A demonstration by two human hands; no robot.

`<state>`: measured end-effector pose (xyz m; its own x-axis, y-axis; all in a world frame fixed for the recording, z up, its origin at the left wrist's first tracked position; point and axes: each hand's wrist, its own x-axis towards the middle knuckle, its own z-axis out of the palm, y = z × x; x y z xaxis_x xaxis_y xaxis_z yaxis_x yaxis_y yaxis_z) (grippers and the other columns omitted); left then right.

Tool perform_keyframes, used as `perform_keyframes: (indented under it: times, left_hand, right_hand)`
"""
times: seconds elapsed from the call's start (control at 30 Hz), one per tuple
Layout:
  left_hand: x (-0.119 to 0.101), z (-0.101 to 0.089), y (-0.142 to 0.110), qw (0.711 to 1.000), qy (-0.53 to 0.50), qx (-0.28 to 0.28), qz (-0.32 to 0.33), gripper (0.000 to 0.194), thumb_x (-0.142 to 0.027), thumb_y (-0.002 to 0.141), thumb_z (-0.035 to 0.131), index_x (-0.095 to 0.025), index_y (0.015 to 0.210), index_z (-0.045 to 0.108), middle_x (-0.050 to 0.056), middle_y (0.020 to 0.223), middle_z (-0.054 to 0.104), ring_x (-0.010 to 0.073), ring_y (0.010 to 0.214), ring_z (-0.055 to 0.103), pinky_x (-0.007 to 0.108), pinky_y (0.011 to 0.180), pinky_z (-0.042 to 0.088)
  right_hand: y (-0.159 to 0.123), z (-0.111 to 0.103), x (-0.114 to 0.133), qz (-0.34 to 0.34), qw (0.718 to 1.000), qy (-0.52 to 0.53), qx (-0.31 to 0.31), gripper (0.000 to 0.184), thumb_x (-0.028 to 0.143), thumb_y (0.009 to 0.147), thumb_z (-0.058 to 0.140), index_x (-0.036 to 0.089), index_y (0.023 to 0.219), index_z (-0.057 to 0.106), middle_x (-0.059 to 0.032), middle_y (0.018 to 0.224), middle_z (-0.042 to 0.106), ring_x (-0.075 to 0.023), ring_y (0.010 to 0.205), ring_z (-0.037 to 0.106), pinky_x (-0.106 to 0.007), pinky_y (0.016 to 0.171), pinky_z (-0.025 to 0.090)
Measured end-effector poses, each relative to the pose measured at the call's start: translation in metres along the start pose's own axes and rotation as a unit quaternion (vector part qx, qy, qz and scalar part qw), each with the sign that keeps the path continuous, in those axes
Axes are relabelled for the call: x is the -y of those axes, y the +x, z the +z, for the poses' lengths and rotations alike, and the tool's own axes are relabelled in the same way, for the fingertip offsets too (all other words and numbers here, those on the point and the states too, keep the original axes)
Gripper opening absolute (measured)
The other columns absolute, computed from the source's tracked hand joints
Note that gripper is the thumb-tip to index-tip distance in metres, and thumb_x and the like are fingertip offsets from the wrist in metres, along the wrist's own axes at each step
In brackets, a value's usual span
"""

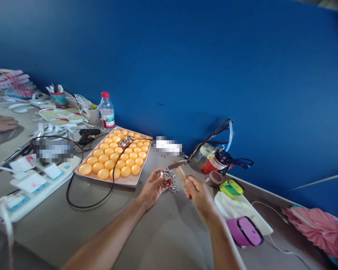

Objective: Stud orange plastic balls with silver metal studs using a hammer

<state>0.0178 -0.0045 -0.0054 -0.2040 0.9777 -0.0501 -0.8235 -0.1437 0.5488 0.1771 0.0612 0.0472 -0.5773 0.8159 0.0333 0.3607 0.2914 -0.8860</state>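
My left hand [154, 187] is closed around a small ball covered with shiny silver pieces [166, 174]. Several loose silver beads [173, 188] lie on the table just beneath it. In the fingers of my right hand [193, 189] is a flat, pale wooden stick [181, 173], its tip pointing up and left, to the right of the ball. A pointed brown, blade-like piece [177, 164] shows just beyond the stick; I cannot tell whether the two are joined. Left of my hands, a shallow tray [133, 181] holds many orange balls [109, 165] and two silver-covered ones [123, 143].
A black cable [81, 207] loops over the tray. To the left are a power strip [42, 195], a black glue gun [88, 135], a bottle [107, 114] and another person's hand [1, 123]. At right stand a jar [198, 159], a purple object [245, 231] and pink pleated material [318, 225].
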Motion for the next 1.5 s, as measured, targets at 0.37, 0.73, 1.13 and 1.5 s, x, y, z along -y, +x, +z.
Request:
perform_keyframes:
  times: [0.37, 0.73, 1.13, 1.5]
  left_hand:
    - [-0.002, 0.000, -0.001, 1.000, 0.001, -0.004, 0.017, 0.038, -0.022, 0.066, 0.072, -0.019, 0.100, 0.054, 0.003, 0.091, 0.064, 0.0169, 0.082, 0.064, 0.037, 0.088, 0.042]
    - [0.000, -0.002, 0.002, 1.000, -0.011, -0.022, 0.015, 0.039, -0.016, 0.063, 0.073, -0.018, 0.099, 0.061, 0.003, 0.090, 0.066, 0.0160, 0.084, 0.063, 0.037, 0.093, 0.038]
    - [-0.004, 0.002, 0.000, 0.999, -0.033, -0.017, 0.011, 0.031, -0.015, 0.068, 0.069, -0.017, 0.099, 0.063, 0.004, 0.089, 0.067, 0.0162, 0.085, 0.062, 0.037, 0.093, 0.039]
    - [-0.004, -0.002, 0.004, 0.999, -0.023, -0.046, 0.014, 0.031, -0.011, 0.066, 0.070, -0.014, 0.096, 0.063, 0.005, 0.087, 0.066, 0.0137, 0.079, 0.062, 0.028, 0.079, 0.046]
  right_hand:
    - [-0.003, -0.004, 0.007, 0.006, 0.999, -0.019, 0.034, 0.032, 0.046, 0.085, 0.040, 0.021, 0.067, 0.048, 0.0035, 0.048, 0.045, -0.0112, 0.046, 0.041, -0.023, 0.047, 0.030]
    - [-0.003, -0.002, 0.008, -0.008, 0.997, -0.059, 0.044, 0.031, 0.040, 0.085, 0.041, 0.022, 0.061, 0.043, 0.0033, 0.048, 0.044, -0.0120, 0.046, 0.043, -0.024, 0.050, 0.031]
    - [0.001, -0.010, 0.004, -0.021, 0.996, -0.082, 0.021, 0.027, 0.036, 0.086, 0.037, 0.020, 0.068, 0.050, 0.0029, 0.050, 0.048, -0.0113, 0.047, 0.044, -0.023, 0.049, 0.033]
    - [0.021, -0.003, -0.061, 0.049, 0.911, -0.384, -0.146, 0.023, 0.026, 0.083, 0.042, 0.018, 0.095, 0.060, -0.0091, 0.094, 0.059, -0.0174, 0.081, 0.057, -0.025, 0.067, 0.038]
